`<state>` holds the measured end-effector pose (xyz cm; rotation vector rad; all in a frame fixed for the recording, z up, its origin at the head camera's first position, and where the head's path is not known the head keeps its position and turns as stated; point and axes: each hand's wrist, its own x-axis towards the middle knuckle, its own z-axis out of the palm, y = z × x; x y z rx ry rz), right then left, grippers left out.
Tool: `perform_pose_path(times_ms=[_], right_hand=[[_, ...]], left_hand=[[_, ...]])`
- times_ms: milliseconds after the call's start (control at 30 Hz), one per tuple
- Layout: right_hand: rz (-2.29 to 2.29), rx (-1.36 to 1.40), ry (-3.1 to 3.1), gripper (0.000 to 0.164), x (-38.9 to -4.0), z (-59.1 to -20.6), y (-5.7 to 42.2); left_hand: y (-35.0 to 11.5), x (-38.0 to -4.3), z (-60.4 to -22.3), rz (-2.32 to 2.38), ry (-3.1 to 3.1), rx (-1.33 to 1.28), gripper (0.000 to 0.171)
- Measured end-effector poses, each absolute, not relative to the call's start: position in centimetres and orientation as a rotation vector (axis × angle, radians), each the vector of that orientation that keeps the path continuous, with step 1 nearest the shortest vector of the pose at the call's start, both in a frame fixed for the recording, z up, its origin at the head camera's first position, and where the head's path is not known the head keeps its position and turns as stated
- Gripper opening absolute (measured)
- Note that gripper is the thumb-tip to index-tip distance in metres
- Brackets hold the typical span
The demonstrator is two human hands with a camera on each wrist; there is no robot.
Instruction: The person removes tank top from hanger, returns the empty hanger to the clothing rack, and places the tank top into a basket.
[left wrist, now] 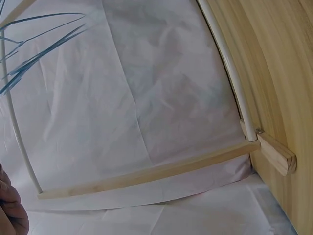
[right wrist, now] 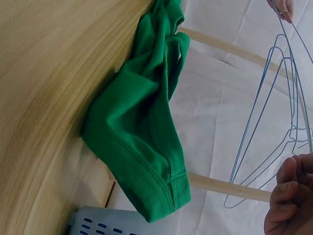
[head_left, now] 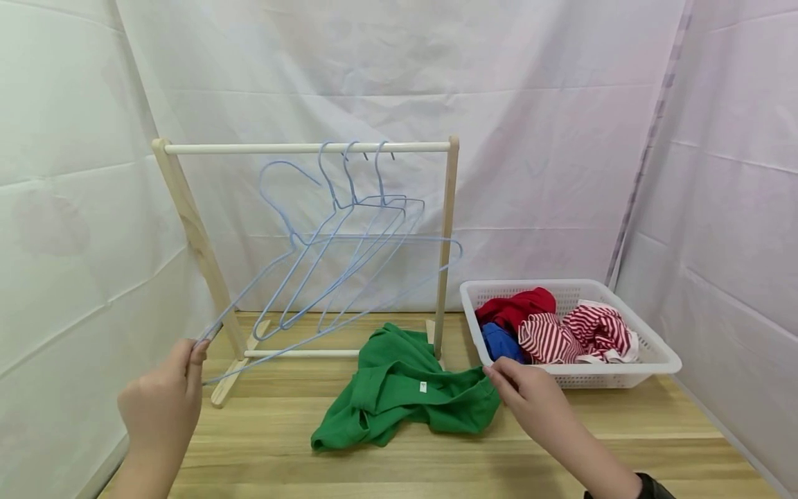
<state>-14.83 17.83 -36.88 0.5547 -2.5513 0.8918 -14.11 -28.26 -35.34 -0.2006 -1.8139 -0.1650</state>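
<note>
In the head view my left hand (head_left: 163, 398) grips one corner of a light blue wire hanger (head_left: 249, 284). The hanger is tilted in front of the rack, its hook below the top rod. Only a few fingers (left wrist: 11, 210) of this hand show at the left wrist view's edge. A green garment (head_left: 405, 388) lies bunched on the table with a small white label showing. My right hand (head_left: 530, 402) is over its right end, fingers loosely curled. In the right wrist view a gap shows between these fingers (right wrist: 286, 196) and the garment's ribbed edge (right wrist: 166, 196).
Several blue hangers (head_left: 380, 173) hang from the white top rod of a wooden rack (head_left: 449, 229). To the right, a white perforated basket (head_left: 661, 360) holds red, blue and red-striped clothes (head_left: 551, 339). White cloth (head_left: 530, 104) encloses the wooden table (head_left: 262, 457) behind and at both sides.
</note>
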Motion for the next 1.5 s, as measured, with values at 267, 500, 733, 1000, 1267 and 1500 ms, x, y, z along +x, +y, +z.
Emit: perform_pose_path(times_ms=[267, 500, 733, 1000, 1267, 1500], right_hand=[[0.658, 0.615, -2.627, 0.028, -14.6, -37.0, 17.2], [0.543, 0.615, -2.642, 0.028, -14.8, -37.2, 17.1], [0.507, 0.629, -2.653, 0.030, -14.9, -37.4, 17.0], [0.493, 0.644, -2.637, 0.030, -14.9, -37.8, 16.8], [0.545, 0.616, -2.645, 0.023, -15.0, -37.9, 16.8], [0.540, 0.617, -2.702, 0.011, -15.4, -38.6, 16.7]], left_hand=[[-29.3, -14.1, -35.6, -0.310, -1.893, -0.056, 0.055], [-30.0, -13.9, -35.8, -0.422, -1.956, 0.113, 0.038], [-30.8, -13.9, -36.2, -0.521, -1.999, 0.244, 0.037], [-32.1, -13.2, -37.2, -0.580, -2.020, 0.366, 0.037], [-33.1, -12.9, -38.3, -0.616, -2.054, 0.445, 0.036], [-33.0, -13.1, -38.6, -0.655, -2.064, 0.471, 0.037]])
